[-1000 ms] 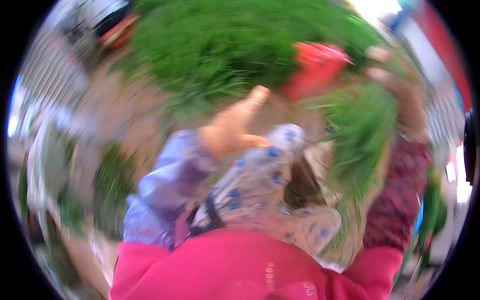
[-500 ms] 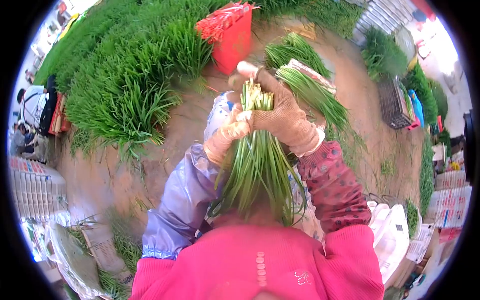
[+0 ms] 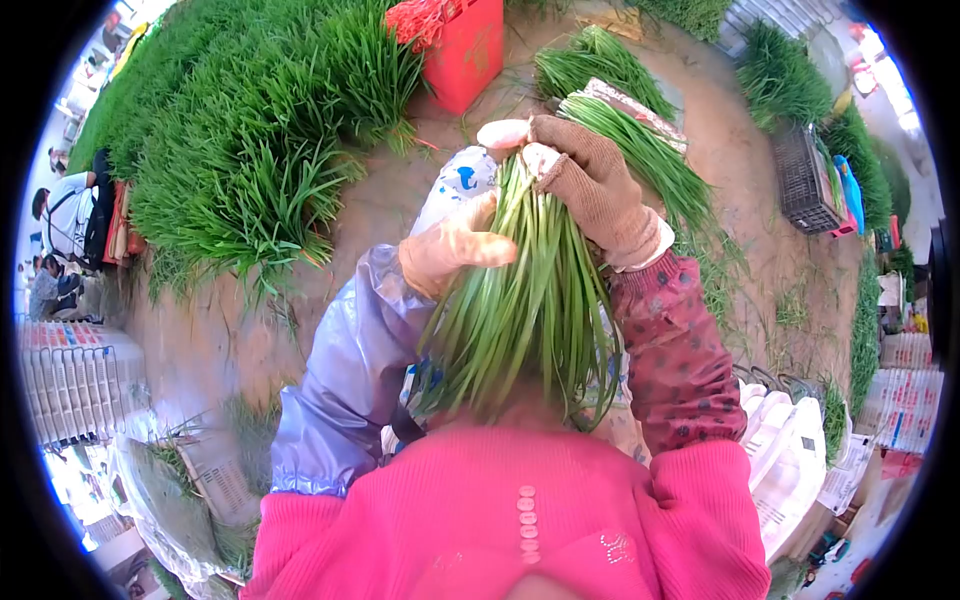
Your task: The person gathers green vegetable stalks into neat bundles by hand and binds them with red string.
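Note:
A bunch of green chives [image 3: 530, 290] hangs in front of my chest, its leaf tips drooping toward my lap. My right hand [image 3: 600, 185], in a brown knit glove with pale fingertip covers, grips it near the upper stem end, and its fingers hide most of the cut ends. My left hand [image 3: 455, 248], in a light tan glove, is at the left side of the leaves. Its thumb points across them and stands apart from the other fingers, which are partly hidden.
A large mass of chives [image 3: 240, 140] covers the ground at the upper left. Beside it stands a red container [image 3: 465, 60] with red ties. Tied-looking bunches [image 3: 640, 150] lie ahead right, near a dark crate [image 3: 808, 180]. White crates [image 3: 80, 375] and seated people [image 3: 60, 285] are at left.
My left hand has loosened from around the upper stems and sits lower left, thumb extended. My right hand has turned and closed over the stem ends, which were exposed before.

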A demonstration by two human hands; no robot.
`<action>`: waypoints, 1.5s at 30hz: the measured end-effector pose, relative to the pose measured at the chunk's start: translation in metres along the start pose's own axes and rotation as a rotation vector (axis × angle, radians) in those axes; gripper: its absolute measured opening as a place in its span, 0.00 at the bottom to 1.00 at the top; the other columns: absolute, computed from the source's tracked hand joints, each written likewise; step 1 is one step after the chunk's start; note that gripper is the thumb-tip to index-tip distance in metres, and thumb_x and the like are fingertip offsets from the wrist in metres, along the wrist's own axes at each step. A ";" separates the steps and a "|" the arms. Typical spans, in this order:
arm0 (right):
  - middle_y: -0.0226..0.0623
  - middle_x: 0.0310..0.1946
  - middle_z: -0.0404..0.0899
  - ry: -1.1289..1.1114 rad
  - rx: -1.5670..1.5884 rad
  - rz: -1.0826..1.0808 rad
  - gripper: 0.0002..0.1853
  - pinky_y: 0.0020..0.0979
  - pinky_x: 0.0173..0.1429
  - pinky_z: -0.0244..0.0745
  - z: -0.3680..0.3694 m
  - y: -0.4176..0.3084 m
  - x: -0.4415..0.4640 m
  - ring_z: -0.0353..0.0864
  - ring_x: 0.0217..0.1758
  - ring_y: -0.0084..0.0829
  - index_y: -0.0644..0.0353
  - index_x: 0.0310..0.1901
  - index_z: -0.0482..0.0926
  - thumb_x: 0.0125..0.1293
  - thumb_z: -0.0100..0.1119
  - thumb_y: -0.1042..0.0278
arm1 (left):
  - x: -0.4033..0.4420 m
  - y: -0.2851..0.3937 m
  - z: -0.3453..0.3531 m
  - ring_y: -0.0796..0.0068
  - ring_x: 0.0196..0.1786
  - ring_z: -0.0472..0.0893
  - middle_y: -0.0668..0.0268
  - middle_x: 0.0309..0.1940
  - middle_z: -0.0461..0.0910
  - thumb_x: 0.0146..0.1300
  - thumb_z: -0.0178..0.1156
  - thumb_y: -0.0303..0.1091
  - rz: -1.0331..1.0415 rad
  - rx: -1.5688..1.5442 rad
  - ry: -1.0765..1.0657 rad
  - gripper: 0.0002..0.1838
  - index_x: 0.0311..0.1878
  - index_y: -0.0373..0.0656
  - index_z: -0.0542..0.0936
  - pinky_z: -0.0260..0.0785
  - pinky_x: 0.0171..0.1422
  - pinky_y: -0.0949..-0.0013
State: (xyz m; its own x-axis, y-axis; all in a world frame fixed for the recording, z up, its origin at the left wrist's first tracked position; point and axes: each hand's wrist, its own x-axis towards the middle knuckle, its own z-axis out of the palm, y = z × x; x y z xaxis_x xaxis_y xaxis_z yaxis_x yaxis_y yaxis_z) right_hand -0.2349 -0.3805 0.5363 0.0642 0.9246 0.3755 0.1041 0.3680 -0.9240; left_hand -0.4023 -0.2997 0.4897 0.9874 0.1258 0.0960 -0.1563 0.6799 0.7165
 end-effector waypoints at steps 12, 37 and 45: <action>0.35 0.44 0.82 0.033 -0.026 0.068 0.18 0.25 0.53 0.73 0.009 -0.003 -0.011 0.78 0.47 0.22 0.64 0.54 0.77 0.61 0.51 0.77 | -0.002 -0.011 0.009 0.70 0.43 0.82 0.64 0.44 0.80 0.53 0.72 0.31 -0.088 -0.169 0.059 0.33 0.62 0.42 0.69 0.77 0.50 0.65; 0.37 0.25 0.80 -0.215 -0.724 0.098 0.07 0.33 0.35 0.75 -0.024 -0.029 0.039 0.83 0.31 0.29 0.63 0.33 0.80 0.60 0.56 0.69 | 0.012 0.001 0.024 0.69 0.40 0.82 0.63 0.39 0.83 0.49 0.64 0.17 -0.075 0.261 0.274 0.23 0.52 0.38 0.79 0.76 0.48 0.64; 0.32 0.28 0.82 0.139 -0.740 0.664 0.12 0.31 0.31 0.76 -0.085 -0.002 0.010 0.78 0.24 0.24 0.59 0.41 0.83 0.65 0.55 0.62 | -0.020 0.009 0.001 0.65 0.41 0.83 0.58 0.40 0.81 0.47 0.68 0.29 -0.220 0.223 0.288 0.37 0.63 0.35 0.68 0.77 0.49 0.62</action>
State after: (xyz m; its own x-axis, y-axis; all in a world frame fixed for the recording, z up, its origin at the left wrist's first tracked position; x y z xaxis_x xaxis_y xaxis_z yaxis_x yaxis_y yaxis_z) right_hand -0.1498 -0.3804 0.5478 0.4437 0.8834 -0.1509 0.5929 -0.4156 -0.6898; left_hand -0.4237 -0.2963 0.4949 0.9444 0.2133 -0.2500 0.0977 0.5442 0.8332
